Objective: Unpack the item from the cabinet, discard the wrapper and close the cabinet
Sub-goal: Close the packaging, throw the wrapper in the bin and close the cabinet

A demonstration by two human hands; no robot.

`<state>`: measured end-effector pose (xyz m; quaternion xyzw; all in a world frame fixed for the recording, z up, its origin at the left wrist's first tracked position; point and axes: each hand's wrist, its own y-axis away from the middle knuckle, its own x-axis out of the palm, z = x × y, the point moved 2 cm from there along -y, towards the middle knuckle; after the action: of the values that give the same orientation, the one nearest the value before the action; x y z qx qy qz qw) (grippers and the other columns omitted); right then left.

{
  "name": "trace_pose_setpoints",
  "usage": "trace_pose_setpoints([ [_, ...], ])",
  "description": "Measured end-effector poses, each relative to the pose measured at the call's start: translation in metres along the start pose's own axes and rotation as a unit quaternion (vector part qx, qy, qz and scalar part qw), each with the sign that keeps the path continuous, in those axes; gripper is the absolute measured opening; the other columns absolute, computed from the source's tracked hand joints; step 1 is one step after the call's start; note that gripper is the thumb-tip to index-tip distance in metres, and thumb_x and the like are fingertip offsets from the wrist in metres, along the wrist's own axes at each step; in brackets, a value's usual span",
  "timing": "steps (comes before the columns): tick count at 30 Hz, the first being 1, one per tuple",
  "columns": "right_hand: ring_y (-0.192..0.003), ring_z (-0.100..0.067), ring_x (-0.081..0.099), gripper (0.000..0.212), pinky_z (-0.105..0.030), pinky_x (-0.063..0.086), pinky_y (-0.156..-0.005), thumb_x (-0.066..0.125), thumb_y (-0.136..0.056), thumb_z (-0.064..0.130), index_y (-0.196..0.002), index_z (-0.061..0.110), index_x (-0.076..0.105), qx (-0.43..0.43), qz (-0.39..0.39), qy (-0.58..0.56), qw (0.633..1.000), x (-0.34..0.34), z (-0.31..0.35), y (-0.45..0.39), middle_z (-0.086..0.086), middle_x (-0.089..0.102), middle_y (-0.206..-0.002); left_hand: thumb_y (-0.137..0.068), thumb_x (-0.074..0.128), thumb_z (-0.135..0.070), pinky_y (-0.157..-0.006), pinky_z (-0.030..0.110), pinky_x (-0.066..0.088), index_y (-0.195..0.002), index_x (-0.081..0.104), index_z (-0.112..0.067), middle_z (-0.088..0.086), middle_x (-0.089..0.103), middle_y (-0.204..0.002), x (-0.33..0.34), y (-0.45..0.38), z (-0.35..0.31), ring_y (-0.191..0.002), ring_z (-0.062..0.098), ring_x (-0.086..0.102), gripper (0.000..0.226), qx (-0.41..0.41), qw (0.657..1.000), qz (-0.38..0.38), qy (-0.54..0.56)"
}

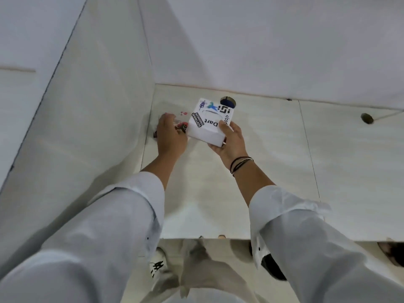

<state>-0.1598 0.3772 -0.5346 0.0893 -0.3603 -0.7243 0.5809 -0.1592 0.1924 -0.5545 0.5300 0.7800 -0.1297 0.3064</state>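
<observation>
A white box (207,122) covered with stickers, one reading "Dart", is held just above the white cabinet shelf (262,160). My right hand (230,139) grips it from its near right corner. My left hand (171,136) is closed on a clear plastic wrapper (177,120) with red and black print, to the left of the box and close to the cabinet's left wall. Part of the wrapper is hidden under my fingers.
The open white cabinet door (83,127) stands at the left. Two round cable holes (227,102) (367,118) pierce the shelf near the back wall. Below the shelf's front edge I see the floor and my shoe (158,265).
</observation>
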Motion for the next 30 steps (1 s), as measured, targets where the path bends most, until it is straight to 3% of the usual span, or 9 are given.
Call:
trace_pose_setpoints([
  [4, -0.114, -0.027, 0.07, 0.07, -0.04, 0.064, -0.085, 0.081, -0.086, 0.031, -0.14, 0.008, 0.044, 0.012, -0.004, 0.056, 0.998, 0.032, 0.016, -0.056, -0.013, 0.067, -0.128, -0.085, 0.07, -0.041, -0.118, 0.054, 0.033, -0.157, 0.028, -0.009, 0.023, 0.033, -0.162, 0.028, -0.034, 0.037, -0.148, 0.043, 0.034, 0.089, -0.015, 0.954, 0.13, -0.268],
  [8, -0.101, -0.021, 0.068, 0.069, -0.038, 0.063, -0.088, 0.082, -0.087, 0.029, -0.137, 0.007, 0.039, 0.029, 0.018, 0.12, 0.992, 0.071, 0.018, -0.108, -0.011, 0.062, -0.121, -0.074, 0.079, -0.029, -0.086, 0.048, 0.052, -0.12, 0.066, -0.013, 0.021, 0.065, -0.125, 0.045, -0.013, 0.057, -0.118, 0.042, 0.06, 0.051, 0.086, 0.896, 0.123, -0.417],
  [15, -0.106, -0.029, 0.064, 0.072, -0.042, 0.056, -0.088, 0.062, -0.092, 0.061, -0.135, 0.004, 0.051, 0.006, 0.061, 0.321, 0.945, 0.128, 0.001, -0.157, -0.011, 0.064, -0.119, -0.091, 0.055, -0.029, -0.084, 0.042, 0.048, -0.119, 0.06, -0.015, 0.013, 0.063, -0.128, 0.062, 0.031, 0.05, -0.12, 0.035, 0.056, 0.031, 0.102, 0.921, 0.123, -0.355],
  [18, -0.1, -0.031, 0.063, 0.086, -0.034, 0.044, -0.081, 0.034, -0.093, 0.078, -0.115, 0.001, 0.066, -0.068, 0.05, 0.499, 0.862, 0.121, 0.012, -0.156, -0.016, 0.066, -0.114, -0.09, 0.054, -0.026, -0.077, 0.037, 0.04, -0.109, 0.06, -0.014, 0.008, 0.064, -0.113, 0.059, 0.042, 0.052, -0.104, 0.032, 0.061, 0.023, 0.065, 0.968, 0.09, -0.224],
  [21, -0.097, -0.024, 0.06, 0.058, -0.024, 0.044, -0.08, 0.052, -0.092, 0.066, -0.105, 0.01, 0.059, -0.198, -0.047, 0.382, 0.901, 0.074, 0.029, -0.121, -0.011, 0.064, -0.109, -0.091, 0.06, -0.019, -0.067, 0.027, 0.039, -0.097, 0.063, -0.01, 0.005, 0.065, -0.094, 0.043, 0.059, 0.044, -0.085, 0.023, 0.062, 0.011, -0.069, 0.995, 0.044, 0.052],
  [23, -0.094, -0.018, 0.058, 0.044, -0.014, 0.044, -0.078, 0.058, -0.096, 0.051, -0.11, 0.009, 0.057, -0.262, -0.122, 0.276, 0.917, 0.02, 0.025, -0.087, -0.011, 0.064, -0.109, -0.091, 0.062, -0.013, -0.063, 0.02, 0.045, -0.095, 0.064, -0.008, 0.003, 0.068, -0.084, 0.033, 0.074, 0.033, -0.074, 0.013, 0.063, 0.006, -0.149, 0.963, 0.063, 0.215],
  [25, -0.087, -0.015, 0.055, 0.047, -0.026, 0.045, -0.084, 0.059, -0.091, 0.058, -0.112, 0.016, 0.054, -0.193, -0.15, 0.186, 0.952, -0.035, 0.005, -0.044, -0.005, 0.061, -0.1, -0.091, 0.058, -0.004, -0.072, 0.032, 0.054, -0.092, 0.065, -0.009, 0.006, 0.067, -0.084, 0.025, 0.094, 0.023, -0.074, 0.014, 0.063, 0.009, -0.206, 0.908, 0.084, 0.355],
  [28, -0.092, -0.021, 0.06, 0.053, -0.038, 0.051, -0.088, 0.062, -0.09, 0.06, -0.126, 0.021, 0.057, 0.056, 0.024, 0.093, 0.994, -0.079, -0.04, 0.019, -0.005, 0.061, -0.105, -0.091, 0.047, 0.014, -0.096, 0.053, 0.053, -0.102, 0.064, -0.009, 0.016, 0.069, -0.102, 0.02, 0.137, 0.008, -0.093, 0.03, 0.066, 0.03, -0.275, 0.805, 0.146, 0.505],
  [30, -0.101, -0.031, 0.065, 0.031, -0.046, 0.056, -0.094, 0.063, -0.098, 0.037, -0.116, 0.013, 0.067, 0.088, 0.137, 0.072, 0.984, -0.095, -0.06, 0.061, -0.013, 0.069, -0.109, -0.09, 0.043, 0.021, -0.094, 0.05, 0.057, -0.117, 0.062, -0.007, 0.019, 0.069, -0.112, 0.015, 0.174, 0.002, -0.102, 0.034, 0.067, 0.043, -0.257, 0.793, 0.214, 0.51],
])
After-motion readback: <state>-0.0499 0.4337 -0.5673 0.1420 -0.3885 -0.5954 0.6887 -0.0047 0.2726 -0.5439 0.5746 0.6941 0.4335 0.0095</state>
